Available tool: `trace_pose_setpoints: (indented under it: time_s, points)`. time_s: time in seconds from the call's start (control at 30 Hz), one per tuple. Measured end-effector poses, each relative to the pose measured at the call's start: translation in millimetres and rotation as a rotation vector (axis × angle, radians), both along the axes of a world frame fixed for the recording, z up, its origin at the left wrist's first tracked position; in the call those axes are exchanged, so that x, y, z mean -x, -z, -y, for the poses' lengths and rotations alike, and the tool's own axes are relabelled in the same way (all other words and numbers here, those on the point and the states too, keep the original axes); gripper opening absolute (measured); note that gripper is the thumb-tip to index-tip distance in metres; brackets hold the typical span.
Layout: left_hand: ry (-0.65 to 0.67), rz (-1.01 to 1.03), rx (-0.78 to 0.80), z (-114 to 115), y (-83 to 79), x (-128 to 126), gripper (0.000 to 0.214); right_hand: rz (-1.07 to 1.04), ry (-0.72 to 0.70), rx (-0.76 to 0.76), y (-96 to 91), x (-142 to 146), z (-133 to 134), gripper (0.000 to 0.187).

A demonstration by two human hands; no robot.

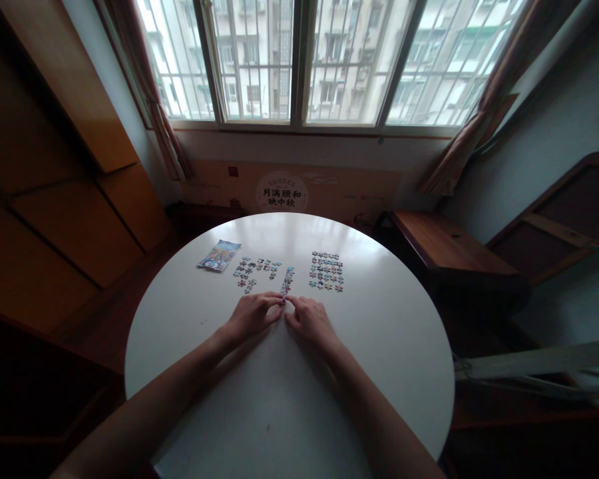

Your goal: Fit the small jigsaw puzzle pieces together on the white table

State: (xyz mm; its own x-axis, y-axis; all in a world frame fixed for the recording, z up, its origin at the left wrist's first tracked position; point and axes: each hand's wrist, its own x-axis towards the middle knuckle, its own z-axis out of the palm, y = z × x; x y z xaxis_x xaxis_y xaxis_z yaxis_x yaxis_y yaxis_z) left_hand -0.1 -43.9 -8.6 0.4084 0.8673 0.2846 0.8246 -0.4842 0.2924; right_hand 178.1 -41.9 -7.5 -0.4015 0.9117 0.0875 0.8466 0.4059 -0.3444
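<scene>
A narrow strip of joined jigsaw pieces (288, 279) lies on the white round table, pointing away from me. At its near end, my left hand (252, 314) has its fingers closed on a small jigsaw piece (283, 301). My right hand (311, 319) meets it from the other side, its fingers bent and the index fingertip against the same end of the strip. The fingertips partly hide that piece. Left of the strip, loose jigsaw pieces (246, 268) are scattered. To the right, more pieces (327, 271) lie in rough rows.
A picture sheet (219, 255) lies at the table's far left. The round table (379, 366) has a curved edge around the work. Beyond it are a printed cardboard panel (329, 183) under the window and a wooden side table (449, 243) at right. Cabinets (80, 229) stand at left.
</scene>
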Motion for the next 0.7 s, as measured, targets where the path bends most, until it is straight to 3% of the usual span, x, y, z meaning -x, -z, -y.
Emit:
trace_pose_setpoints:
  time_s: [0.7]
  points:
    - [-0.003,-0.014,0.008,1.4,3.1,-3.4,0.028,0.008,0.0,-0.005,0.3,-0.2,-0.1,0.038]
